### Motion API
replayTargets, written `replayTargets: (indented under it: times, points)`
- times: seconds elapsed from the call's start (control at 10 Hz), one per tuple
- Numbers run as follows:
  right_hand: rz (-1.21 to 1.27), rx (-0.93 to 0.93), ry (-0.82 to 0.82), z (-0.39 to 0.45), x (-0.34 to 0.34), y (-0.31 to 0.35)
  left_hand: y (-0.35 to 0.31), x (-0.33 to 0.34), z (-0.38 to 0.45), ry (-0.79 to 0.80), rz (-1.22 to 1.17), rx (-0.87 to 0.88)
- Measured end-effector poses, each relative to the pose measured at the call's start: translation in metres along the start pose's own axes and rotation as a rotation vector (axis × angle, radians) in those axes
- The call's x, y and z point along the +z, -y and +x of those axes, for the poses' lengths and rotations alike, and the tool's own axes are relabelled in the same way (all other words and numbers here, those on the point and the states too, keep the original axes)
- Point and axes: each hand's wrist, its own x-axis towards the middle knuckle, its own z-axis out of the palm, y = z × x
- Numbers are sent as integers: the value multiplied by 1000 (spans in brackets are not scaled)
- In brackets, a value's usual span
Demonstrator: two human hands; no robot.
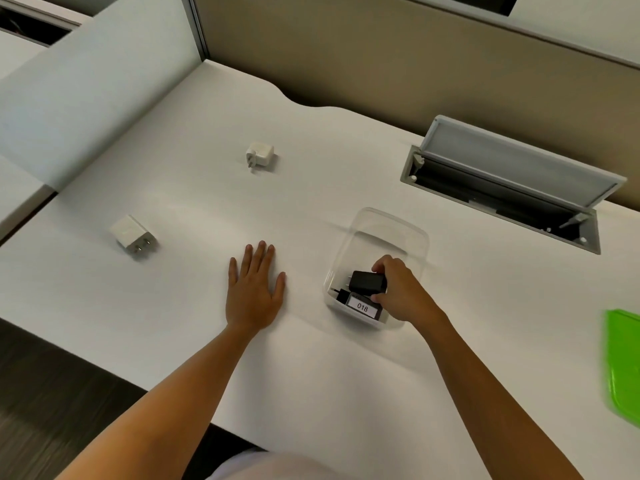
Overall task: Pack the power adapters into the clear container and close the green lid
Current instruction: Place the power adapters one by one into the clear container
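The clear container [398, 226] stands on the white desk, right of centre. My right hand [401, 289] reaches into its near end and grips a black power adapter [367, 282]. Under that lies another black adapter [343, 295], beside a white label reading 018 on the container's near wall. My left hand [254, 289] lies flat on the desk, fingers spread, holding nothing. Two white adapters remain on the desk: one [133, 235] at the left with its prongs toward me, one [260, 155] farther back. The green lid [623, 362] lies at the right edge, partly cut off.
An open grey cable hatch [512, 188] with a raised flap is set into the desk behind the container. Partition walls [381, 57] rise along the back and left. The desk's front edge [104, 368] runs diagonally at lower left above dark floor.
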Motion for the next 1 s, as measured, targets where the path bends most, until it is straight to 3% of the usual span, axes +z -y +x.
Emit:
replayTargets:
  times: [0.2,0.4,0.7,1.0]
  points:
    - [-121,33,134,4,1,6,0,-1,-1,-3,3,0]
    - [-128,22,99,9,0,9,1,0,-1,1,17,1]
    - [255,-164,-353,37,-30,41,33,-11,27,19,37,24]
    - [253,-334,-214,107,-24,122,86,-32,54,-32,58,-139]
